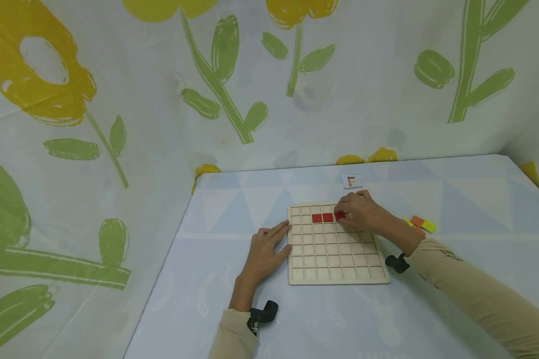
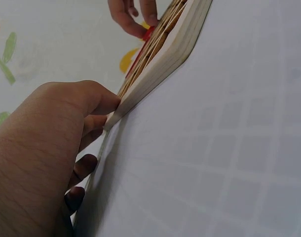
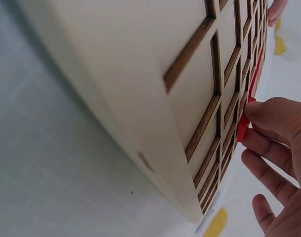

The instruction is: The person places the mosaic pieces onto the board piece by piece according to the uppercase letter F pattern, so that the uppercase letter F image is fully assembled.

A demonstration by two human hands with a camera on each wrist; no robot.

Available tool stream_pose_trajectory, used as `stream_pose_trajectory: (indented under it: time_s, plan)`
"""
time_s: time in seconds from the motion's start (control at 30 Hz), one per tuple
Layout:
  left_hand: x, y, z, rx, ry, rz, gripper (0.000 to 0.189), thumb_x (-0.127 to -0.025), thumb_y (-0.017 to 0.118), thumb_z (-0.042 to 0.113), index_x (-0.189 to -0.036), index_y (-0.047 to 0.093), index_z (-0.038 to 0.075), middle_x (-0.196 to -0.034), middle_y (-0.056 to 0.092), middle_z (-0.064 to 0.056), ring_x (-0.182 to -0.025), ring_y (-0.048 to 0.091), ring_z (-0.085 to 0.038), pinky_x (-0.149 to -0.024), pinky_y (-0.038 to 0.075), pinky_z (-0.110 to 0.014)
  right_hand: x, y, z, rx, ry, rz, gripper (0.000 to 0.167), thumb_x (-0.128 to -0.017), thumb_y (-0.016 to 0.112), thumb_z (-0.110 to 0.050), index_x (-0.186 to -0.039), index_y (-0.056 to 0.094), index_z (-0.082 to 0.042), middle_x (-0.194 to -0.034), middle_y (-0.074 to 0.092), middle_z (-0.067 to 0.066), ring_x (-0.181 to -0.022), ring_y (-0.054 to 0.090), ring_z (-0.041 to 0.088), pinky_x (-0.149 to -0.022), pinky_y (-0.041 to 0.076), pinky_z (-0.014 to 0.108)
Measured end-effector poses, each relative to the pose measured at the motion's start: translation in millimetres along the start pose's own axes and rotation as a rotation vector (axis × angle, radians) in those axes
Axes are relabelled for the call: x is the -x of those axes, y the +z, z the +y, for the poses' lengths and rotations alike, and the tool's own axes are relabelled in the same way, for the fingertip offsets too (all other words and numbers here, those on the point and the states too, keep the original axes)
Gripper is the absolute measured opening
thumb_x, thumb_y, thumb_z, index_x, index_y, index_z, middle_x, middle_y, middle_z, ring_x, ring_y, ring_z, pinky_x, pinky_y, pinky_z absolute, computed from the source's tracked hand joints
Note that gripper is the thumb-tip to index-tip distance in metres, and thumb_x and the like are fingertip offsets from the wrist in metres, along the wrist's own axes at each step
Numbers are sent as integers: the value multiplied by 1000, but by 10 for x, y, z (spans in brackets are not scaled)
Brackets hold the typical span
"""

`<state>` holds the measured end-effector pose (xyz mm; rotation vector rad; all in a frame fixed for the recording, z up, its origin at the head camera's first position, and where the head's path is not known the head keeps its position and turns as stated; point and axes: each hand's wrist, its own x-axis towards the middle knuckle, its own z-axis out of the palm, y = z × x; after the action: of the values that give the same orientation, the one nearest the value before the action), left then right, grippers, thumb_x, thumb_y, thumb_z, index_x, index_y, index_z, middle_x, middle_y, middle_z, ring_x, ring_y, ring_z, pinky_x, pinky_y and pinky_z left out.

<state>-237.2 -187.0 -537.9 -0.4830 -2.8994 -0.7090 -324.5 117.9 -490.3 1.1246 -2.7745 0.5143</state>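
A wooden grid board (image 1: 328, 260) with square cells lies on the table. Two red square tiles (image 1: 322, 218) sit side by side in its second row from the far edge. Just right of them my right hand (image 1: 358, 210) pinches another red tile (image 3: 244, 123) between thumb and fingers, at the grid's surface in the right wrist view. My left hand (image 1: 266, 252) rests at the board's left edge, thumb and fingertips touching the rim. Seen in the left wrist view, that hand's thumb (image 2: 103, 98) lies against the board's side, with the fingers spread loosely.
Yellow and orange tiles (image 1: 416, 221) lie right of the board, partly behind the right forearm. A small card (image 1: 352, 181) with a coloured grid pattern lies beyond the board. A flower-printed cloth (image 1: 323, 114) hangs behind the pale blue table (image 1: 332, 324).
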Motion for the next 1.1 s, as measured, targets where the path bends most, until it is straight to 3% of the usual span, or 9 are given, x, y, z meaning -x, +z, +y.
stream_pose_trajectory:
  time_s: [0.27, 0.5, 0.63, 1.1]
  plan:
    - [-22, 28, 25, -3, 4, -4, 55, -98, 56, 41, -150, 50, 26, -155, 39, 17, -115, 48, -15, -92, 37, -40, 24, 1, 21, -10, -9, 6, 15, -82, 82, -12, -95, 76, -13, -102, 71, 2, -99, 61, 26, -88, 35, 55]
    - [-29, 24, 31, 8, 9, -12, 55, -98, 57, 40, -150, 49, 24, -156, 40, 16, -117, 48, -18, -93, 37, -41, 71, -59, 28, 19, 33, -42, 18, -84, 82, -16, -100, 76, -12, -107, 71, 4, -105, 61, 27, -94, 35, 58]
    - [-14, 31, 7, -4, 3, -2, 54, -98, 57, 39, -150, 50, 25, -155, 40, 16, -117, 47, -17, -95, 36, -42, 116, -133, 43, 7, 34, -29, 15, -84, 79, -12, -99, 75, -12, -105, 70, 4, -104, 62, 27, -93, 35, 58]
    - [-6, 45, 8, -11, -8, 7, 55, -97, 57, 40, -149, 50, 26, -155, 40, 15, -113, 48, -17, -97, 36, -43, 561, -365, 176, 15, 63, 41, 23, -83, 81, -10, -105, 74, -7, -107, 70, 8, -105, 61, 31, -93, 34, 56]
